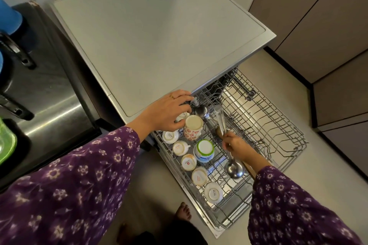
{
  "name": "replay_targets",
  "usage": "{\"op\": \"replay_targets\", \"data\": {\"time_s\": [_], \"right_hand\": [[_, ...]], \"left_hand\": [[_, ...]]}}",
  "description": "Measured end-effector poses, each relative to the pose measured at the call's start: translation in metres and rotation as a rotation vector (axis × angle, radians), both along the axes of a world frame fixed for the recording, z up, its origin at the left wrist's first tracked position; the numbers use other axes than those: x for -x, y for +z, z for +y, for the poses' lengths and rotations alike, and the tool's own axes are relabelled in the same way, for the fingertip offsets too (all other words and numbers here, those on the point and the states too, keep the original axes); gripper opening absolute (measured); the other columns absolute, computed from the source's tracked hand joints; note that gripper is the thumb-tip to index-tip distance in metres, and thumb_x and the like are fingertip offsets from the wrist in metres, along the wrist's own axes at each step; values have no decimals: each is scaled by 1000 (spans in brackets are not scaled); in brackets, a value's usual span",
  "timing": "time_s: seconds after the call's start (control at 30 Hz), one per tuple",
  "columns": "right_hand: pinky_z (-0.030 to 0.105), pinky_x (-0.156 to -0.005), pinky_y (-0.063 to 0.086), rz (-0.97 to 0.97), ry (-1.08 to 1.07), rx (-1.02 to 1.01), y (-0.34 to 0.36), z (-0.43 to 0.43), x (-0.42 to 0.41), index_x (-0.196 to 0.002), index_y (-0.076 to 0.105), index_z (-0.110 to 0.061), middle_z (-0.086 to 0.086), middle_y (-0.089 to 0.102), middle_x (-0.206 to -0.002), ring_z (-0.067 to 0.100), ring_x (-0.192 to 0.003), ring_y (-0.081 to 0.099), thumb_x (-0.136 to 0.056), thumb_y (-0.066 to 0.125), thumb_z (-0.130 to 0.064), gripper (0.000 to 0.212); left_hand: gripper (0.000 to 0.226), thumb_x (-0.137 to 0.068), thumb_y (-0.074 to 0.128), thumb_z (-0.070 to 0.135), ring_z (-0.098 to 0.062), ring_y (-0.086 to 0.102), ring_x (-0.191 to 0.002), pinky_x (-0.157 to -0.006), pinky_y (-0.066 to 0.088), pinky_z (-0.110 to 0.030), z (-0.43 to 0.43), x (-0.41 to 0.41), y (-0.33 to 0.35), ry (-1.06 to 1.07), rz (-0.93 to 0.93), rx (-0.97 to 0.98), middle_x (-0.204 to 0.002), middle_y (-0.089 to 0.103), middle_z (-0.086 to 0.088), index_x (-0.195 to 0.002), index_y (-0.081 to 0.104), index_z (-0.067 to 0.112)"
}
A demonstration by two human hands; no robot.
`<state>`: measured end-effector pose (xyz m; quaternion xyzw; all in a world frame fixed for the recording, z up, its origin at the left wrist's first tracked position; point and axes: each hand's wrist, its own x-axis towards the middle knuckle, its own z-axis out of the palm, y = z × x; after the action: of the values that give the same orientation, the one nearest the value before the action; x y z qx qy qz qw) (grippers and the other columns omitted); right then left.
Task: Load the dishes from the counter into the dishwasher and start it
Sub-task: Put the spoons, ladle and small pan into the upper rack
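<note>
Pulled-out dishwasher rack (278,125), top view. Upturned cups (199,175) line its left side, a patterned mug (193,127) among them. Left hand (169,111) arches over the rear cups, thumb against the mug; grip cannot be told. Right hand (235,144), blurred, curls round the ladle (234,168) handle beside tongs (221,119). Grey counter (159,36) behind.

Dishwasher top (159,36) fills centre frame. Stove (39,95) at left, cabinets (318,26) upper right. Rack (278,125) stands pulled out, lower right of centre. Cups (199,176) run in a row down the rack's left side, with the tall mug (193,127) at the far end. Tongs (220,119) and ladle (234,168) lie just right of the row. Left hand (171,111) is over the mug end. Right hand (236,145) sits between tongs and ladle bowl.
</note>
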<state>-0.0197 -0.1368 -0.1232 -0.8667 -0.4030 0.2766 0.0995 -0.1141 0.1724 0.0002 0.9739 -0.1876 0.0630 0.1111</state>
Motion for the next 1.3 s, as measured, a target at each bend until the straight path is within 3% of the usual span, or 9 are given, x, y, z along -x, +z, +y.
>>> {"op": "replay_targets", "data": {"time_s": [0.23, 0.4, 0.63, 0.73, 0.9, 1.03, 1.1, 1.2, 1.3], "right_hand": [[28, -86, 49, 68, 91, 164, -29, 5, 9, -95, 61, -3, 4, 50, -113, 15, -87, 54, -89, 51, -4, 11], [28, -79, 47, 31, 275, 310, -50, 3, 14, -111, 54, -1, 7, 51, -118, 20, -84, 58, -94, 43, -9, 22], [25, -81, 42, -21, 380, 309, -65, -1, 8, -116, 51, -3, 9, 53, -115, 18, -87, 56, -99, 38, -15, 25], [27, -83, 46, -2, 393, 334, -63, 2, 9, -116, 51, -3, 7, 50, -115, 18, -86, 55, -99, 37, -14, 25], [40, -83, 50, 15, 296, 307, -85, -1, 6, -111, 59, -7, 4, 53, -94, 26, -89, 57, -91, 47, -13, 24], [43, -85, 50, 36, 269, 343, -98, -3, 9, -117, 56, -7, 14, 57, -114, 31, -99, 59, -92, 48, -13, 27], [38, -81, 53, 61, 265, 351, -86, -4, 14, -116, 52, -6, 13, 52, -117, 24, -87, 60, -92, 45, -7, 24], [24, -73, 46, 79, 268, 342, -71, -7, 20, -117, 48, -7, 8, 46, -107, 15, -78, 44, -90, 43, 4, 30], [27, -68, 47, 48, 263, 321, -70, -13, 24, -110, 51, -10, 9, 49, -111, 17, -77, 46, -84, 41, 11, 34]], "left_hand": [[28, -80, 58, 30, -25, 38, -133, -112, 30, -37, 0, 0, -1, 7, 2, -13, -130, 57, -9, -99, 68, 12], [29, -80, 58, 30, -25, 38, -133, -113, 27, -33, 1, -1, -2, 3, 8, -29, -129, 57, -9, -99, 68, 12], [34, -82, 51, 33, -28, 39, -133, -113, 28, -38, 0, 0, 0, -40, -18, -85, -130, 57, -12, -99, 68, 10], [36, -82, 47, 34, -28, 39, -134, -118, 16, -37, -2, 1, -1, -91, -17, -146, -132, 56, -13, -99, 68, 10], [37, -83, 43, 33, -27, 41, -134, -119, 14, -36, -3, 3, -1, -115, -24, -167, -132, 57, -12, -99, 68, 10], [35, -82, 46, 32, -27, 40, -134, -118, 16, -37, -3, 3, -2, -117, -12, -193, -131, 57, -12, -99, 67, 9], [36, -82, 46, 33, -27, 40, -134, -118, 17, -38, -3, 2, -3, -119, -5, -219, -131, 57, -12, -100, 67, 10], [35, -82, 48, 33, -27, 39, -135, -118, 19, -39, -3, 2, -3, -112, 11, -236, -132, 56, -11, -101, 67, 10], [34, -81, 51, 33, -26, 38, -135, -119, 18, -39, -3, 2, -2, -110, 21, -249, -133, 56, -11, -101, 67, 11]]}}
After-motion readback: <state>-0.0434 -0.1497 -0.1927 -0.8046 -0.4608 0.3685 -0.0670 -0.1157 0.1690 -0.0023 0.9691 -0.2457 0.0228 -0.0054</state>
